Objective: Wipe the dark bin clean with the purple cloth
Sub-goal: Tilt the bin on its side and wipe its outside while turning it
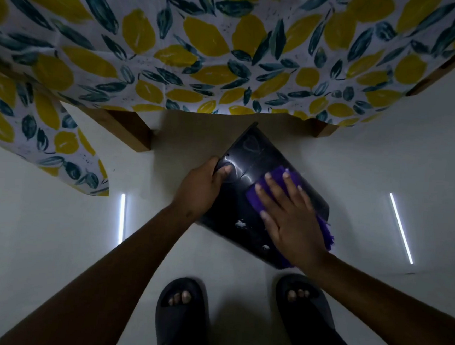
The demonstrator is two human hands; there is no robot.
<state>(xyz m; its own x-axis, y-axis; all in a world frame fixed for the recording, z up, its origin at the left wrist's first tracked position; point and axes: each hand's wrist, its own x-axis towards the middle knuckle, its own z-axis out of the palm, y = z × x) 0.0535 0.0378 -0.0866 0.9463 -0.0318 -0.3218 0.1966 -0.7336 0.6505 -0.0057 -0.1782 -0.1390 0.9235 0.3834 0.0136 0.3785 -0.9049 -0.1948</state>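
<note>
The dark bin [252, 152] is held off the white floor, lying on its side with one glossy flat wall facing me. My left hand [204, 187] grips its left edge, thumb on the wall. My right hand [290, 218] lies flat on that wall, fingers spread, pressing the purple cloth [254, 199] against it. Cloth shows beyond my fingertips and its fringe hangs out under my wrist at the right. A few pale smudges [241, 224] mark the wall near its lower edge.
A table with a lemon-print cloth [230, 50] and wooden legs [134, 132] stands just beyond the bin. My feet in dark slides [182, 313] stand on the white floor [53, 226], which reflects light strips.
</note>
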